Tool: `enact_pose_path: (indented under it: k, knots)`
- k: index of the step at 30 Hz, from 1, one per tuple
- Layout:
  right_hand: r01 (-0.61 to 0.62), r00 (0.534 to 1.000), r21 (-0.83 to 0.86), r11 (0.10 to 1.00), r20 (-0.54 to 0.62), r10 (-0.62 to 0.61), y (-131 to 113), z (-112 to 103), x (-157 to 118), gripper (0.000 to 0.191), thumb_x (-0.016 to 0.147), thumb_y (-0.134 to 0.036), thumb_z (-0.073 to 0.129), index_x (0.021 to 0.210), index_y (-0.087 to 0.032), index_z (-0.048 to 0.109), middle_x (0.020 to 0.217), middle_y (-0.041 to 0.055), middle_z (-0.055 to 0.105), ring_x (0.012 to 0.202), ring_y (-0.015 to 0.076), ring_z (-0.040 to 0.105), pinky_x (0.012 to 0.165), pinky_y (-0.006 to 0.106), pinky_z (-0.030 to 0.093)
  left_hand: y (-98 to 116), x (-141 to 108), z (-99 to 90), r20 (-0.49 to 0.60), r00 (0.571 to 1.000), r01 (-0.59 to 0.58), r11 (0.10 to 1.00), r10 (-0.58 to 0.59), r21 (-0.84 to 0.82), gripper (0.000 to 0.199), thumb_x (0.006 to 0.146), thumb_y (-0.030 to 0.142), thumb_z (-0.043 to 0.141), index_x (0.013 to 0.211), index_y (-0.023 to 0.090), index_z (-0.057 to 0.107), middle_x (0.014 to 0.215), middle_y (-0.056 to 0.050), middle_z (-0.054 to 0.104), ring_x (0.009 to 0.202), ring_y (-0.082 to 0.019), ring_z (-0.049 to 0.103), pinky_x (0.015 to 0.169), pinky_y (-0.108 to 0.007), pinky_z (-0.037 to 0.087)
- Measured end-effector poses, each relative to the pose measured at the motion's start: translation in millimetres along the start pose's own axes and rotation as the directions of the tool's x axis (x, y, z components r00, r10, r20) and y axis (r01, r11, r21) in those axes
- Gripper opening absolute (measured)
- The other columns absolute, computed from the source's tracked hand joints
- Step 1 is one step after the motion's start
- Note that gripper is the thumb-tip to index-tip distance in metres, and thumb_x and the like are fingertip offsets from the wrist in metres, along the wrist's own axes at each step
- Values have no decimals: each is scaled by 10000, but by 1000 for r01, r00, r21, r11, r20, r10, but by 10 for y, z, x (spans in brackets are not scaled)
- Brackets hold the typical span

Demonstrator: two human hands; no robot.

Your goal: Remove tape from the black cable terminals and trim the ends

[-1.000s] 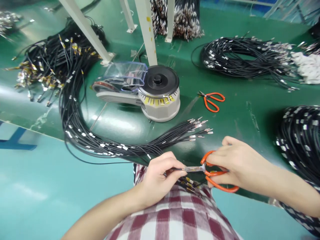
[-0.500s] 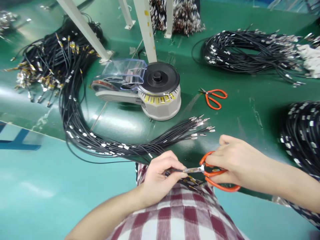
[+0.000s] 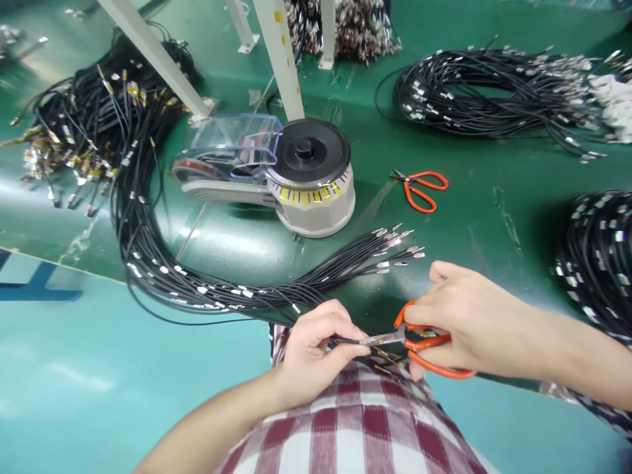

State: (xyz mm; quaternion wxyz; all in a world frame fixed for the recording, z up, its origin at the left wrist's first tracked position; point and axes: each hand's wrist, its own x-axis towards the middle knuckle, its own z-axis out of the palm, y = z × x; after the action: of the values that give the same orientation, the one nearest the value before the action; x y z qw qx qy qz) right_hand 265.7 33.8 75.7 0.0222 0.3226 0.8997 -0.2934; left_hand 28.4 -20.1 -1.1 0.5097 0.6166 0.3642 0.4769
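Note:
Thumb and fingers of my left hand (image 3: 316,355) pinch a thin black cable (image 3: 343,340) near its end. My right hand (image 3: 464,316) is closed on the orange handles of a pair of scissors (image 3: 388,338), whose blades point left and meet the cable tip at my left fingertips. Whether the blades are apart there is too small to tell. More cable ends with yellowish tips (image 3: 382,359) lie just below the blades, over my checked clothing. Behind my hands, a long bundle of black cables (image 3: 237,296) with white labels curves along the table edge.
A round tape dispenser (image 3: 311,178) stands mid-table beside white frame posts (image 3: 284,59). A second pair of orange scissors (image 3: 419,187) lies to its right. Coiled cables (image 3: 454,95) sit at the back right, another coil (image 3: 597,257) at the right edge, and a cable pile (image 3: 93,125) at left.
The scissors have turned slightly at the cable tip, in the same grip. My left hand keeps its pinch. The whole view has shifted a little.

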Motion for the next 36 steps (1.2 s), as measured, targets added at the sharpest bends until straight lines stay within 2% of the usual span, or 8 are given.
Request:
enact_pose_path:
  k: [7,9,15,18,22,25,30,36]
  knots:
    - [163,986,-80,983,-19,-165,-3,-55,58,470,971,-318,444,517,-199,447,502,-36,548,445,116,229,610,352,165,-29,-36,-3,21,999,-33,999,33,11,56,800,122,764,826,153,726,703,-35,643,642,-127,585,582,-242,506]
    - [175,985,-60,983,-4,-175,-5,-50,63,461,967,-286,444,514,-197,433,513,-32,551,450,119,238,605,351,173,-39,-46,-1,26,999,-48,999,48,6,42,812,132,755,830,154,723,700,-38,642,639,-130,586,577,-248,510]
    - [-11,996,87,996,91,3,19,39,39,407,821,-234,608,531,-182,327,424,-94,390,478,113,113,583,310,225,-23,-51,0,63,994,-93,996,93,3,60,826,106,726,861,154,715,705,-44,658,641,-133,587,571,-247,512]
    - [-59,992,137,989,122,42,43,85,38,404,766,-185,646,525,-187,323,424,-88,400,501,120,193,581,302,237,-14,-49,1,70,993,-98,995,98,-6,51,836,115,718,863,158,717,706,-46,665,639,-135,594,573,-249,518]
    - [-105,979,219,970,197,62,68,130,45,446,786,-218,677,501,-196,335,422,-68,467,546,139,307,588,295,263,-20,-60,2,69,994,-86,996,88,-28,53,831,113,725,864,154,722,705,-46,656,644,-135,594,581,-249,519]
    - [-127,969,258,958,240,63,72,147,40,401,783,-161,650,498,-198,371,440,-60,511,590,151,373,598,284,284,-23,-67,-4,69,995,-75,996,77,-41,53,830,112,726,866,150,722,704,-44,647,643,-132,588,582,-248,514]
    - [-102,981,190,977,179,67,22,86,16,331,733,-146,626,532,-201,370,456,-72,508,537,132,316,606,290,277,-4,-52,-19,69,996,-60,998,61,-15,38,824,133,740,851,155,722,701,-44,658,638,-136,595,578,-250,515]
    - [-74,994,104,992,86,65,-39,49,-4,432,759,-204,655,498,-195,310,381,-69,394,512,129,250,587,318,228,-1,-42,-9,95,993,-77,997,75,19,19,831,147,733,843,154,721,698,-46,659,625,-133,595,564,-243,514]
